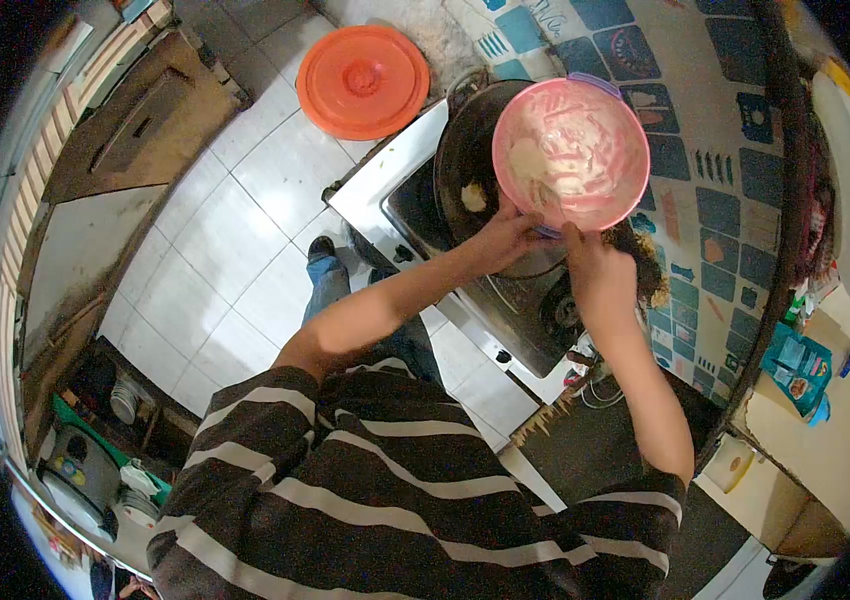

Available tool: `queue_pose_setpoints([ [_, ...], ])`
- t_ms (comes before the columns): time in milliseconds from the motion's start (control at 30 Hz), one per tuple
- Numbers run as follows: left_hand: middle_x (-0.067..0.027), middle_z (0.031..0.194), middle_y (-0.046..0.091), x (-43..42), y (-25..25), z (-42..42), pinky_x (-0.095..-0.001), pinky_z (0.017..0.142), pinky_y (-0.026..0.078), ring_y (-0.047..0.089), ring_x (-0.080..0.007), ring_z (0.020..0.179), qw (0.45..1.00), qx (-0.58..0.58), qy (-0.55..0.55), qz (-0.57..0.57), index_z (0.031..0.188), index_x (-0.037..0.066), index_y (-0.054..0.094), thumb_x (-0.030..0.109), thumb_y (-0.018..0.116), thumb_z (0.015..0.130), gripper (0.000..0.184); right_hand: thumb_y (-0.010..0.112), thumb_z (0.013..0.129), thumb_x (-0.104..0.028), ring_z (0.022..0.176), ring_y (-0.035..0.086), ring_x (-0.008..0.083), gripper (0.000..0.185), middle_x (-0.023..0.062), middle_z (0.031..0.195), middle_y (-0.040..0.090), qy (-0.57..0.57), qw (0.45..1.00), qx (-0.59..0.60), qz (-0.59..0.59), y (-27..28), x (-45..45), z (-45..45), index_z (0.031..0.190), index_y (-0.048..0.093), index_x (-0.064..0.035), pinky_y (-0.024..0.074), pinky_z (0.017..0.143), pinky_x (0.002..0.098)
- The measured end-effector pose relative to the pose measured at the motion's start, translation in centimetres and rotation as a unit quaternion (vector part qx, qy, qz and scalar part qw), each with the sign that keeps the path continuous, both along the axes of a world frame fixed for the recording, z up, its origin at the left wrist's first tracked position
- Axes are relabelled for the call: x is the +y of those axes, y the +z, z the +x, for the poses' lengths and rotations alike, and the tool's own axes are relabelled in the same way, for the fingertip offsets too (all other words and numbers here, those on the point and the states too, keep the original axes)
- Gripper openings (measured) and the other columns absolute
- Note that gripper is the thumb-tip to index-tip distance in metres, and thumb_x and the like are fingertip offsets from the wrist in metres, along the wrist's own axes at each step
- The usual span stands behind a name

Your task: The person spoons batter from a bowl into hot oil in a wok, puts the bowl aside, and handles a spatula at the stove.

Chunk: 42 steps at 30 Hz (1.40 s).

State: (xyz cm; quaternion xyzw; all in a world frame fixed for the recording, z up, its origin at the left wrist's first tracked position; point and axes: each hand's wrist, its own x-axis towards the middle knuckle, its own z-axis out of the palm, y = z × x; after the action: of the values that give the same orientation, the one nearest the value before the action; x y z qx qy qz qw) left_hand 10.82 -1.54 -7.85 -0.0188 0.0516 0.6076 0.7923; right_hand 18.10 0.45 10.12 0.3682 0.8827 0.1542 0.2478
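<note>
A pink bowl (630, 150) with purple handles is held tilted over the stove, its inside smeared with pale batter. My right hand (595, 265) is closed on the near edge of the bowl, by the lower handle. At the same near rim, just left of it, my left hand (517, 238) is also closed against the bowl; its fingertips are partly hidden. Under the bowl sits a large dark pan (455, 145), largely covered from view. One pale lump of batter (473, 196) lies in the pan.
The white stove (375, 205) has knobs along its front edge. Beyond it is an orange round lid (363, 82). A patterned tiled wall (690, 220) runs along the right. A teal packet (795, 370) lies on a shelf at right; dishes (125, 402) stand low at left.
</note>
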Motion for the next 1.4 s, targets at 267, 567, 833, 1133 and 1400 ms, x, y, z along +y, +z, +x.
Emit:
queue_pose_setpoints([
  [267, -0.0081, 0.137, 0.039, -0.2, 1.0, -0.7, -0.0434, 0.094, 0.048, 0.046, -0.0266, 0.121, 1.000, -0.024, -0.014, -0.002, 0.141, 0.021, 0.016, 0.008, 0.052, 0.090, 0.063, 0.052, 0.083, -0.015, 0.053, 0.064, 0.0307, 0.006, 0.0122, 0.065, 0.063, -0.126, 0.990, -0.005, 0.070, 0.7, -0.3, -2.3, 0.085, 0.052, -0.0092, 0.0502, 0.045, 0.0416],
  [567, -0.0057, 0.138, 0.040, 1.0, -1.8, 1.2, -0.0443, 0.095, 0.047, 0.045, -0.0240, 0.122, 1.000, -0.003, -0.011, -0.011, 0.139, 0.018, 0.022, 0.009, 0.052, 0.091, 0.057, 0.046, 0.090, -0.023, 0.065, 0.063, 0.0375, 0.021, 0.0225, 0.068, 0.061, -0.155, 0.974, 0.164, 0.001, -4.5, 0.8, -1.1, 0.085, 0.055, -0.0052, 0.0503, 0.054, 0.0463],
  [833, -0.0050, 0.138, 0.039, 0.6, -0.3, 0.6, -0.0393, 0.096, 0.046, 0.045, -0.0213, 0.122, 0.999, -0.022, -0.024, 0.010, 0.137, 0.016, 0.028, 0.010, 0.050, 0.092, 0.051, 0.044, 0.092, -0.021, 0.061, 0.063, 0.0377, 0.019, 0.0193, 0.066, 0.062, -0.214, 0.971, 0.100, 0.028, -3.4, 2.4, -0.2, 0.092, 0.054, -0.0042, 0.0491, 0.049, 0.0465],
  [1133, -0.0038, 0.142, 0.035, 0.7, 0.1, 0.8, -0.0372, 0.105, 0.036, 0.038, -0.0198, 0.128, 0.997, -0.057, -0.044, 0.025, 0.140, 0.014, 0.026, 0.012, 0.050, 0.091, 0.054, 0.049, 0.085, -0.015, 0.061, 0.066, 0.0301, 0.014, 0.0153, 0.065, 0.064, -0.207, 0.973, 0.073, 0.069, -2.6, 0.7, -2.3, 0.079, 0.056, -0.0035, 0.0522, 0.050, 0.0405],
  [1400, -0.0064, 0.137, 0.041, 1.0, -1.7, 2.5, -0.0381, 0.103, 0.038, 0.042, -0.0203, 0.125, 0.998, -0.057, -0.040, -0.003, 0.138, 0.016, 0.029, 0.017, 0.047, 0.093, 0.049, 0.051, 0.083, -0.017, 0.063, 0.066, 0.0297, 0.017, 0.0185, 0.070, 0.063, -0.116, 0.989, 0.091, -0.002, -5.7, 2.3, -2.5, 0.075, 0.059, -0.0037, 0.0532, 0.052, 0.0386],
])
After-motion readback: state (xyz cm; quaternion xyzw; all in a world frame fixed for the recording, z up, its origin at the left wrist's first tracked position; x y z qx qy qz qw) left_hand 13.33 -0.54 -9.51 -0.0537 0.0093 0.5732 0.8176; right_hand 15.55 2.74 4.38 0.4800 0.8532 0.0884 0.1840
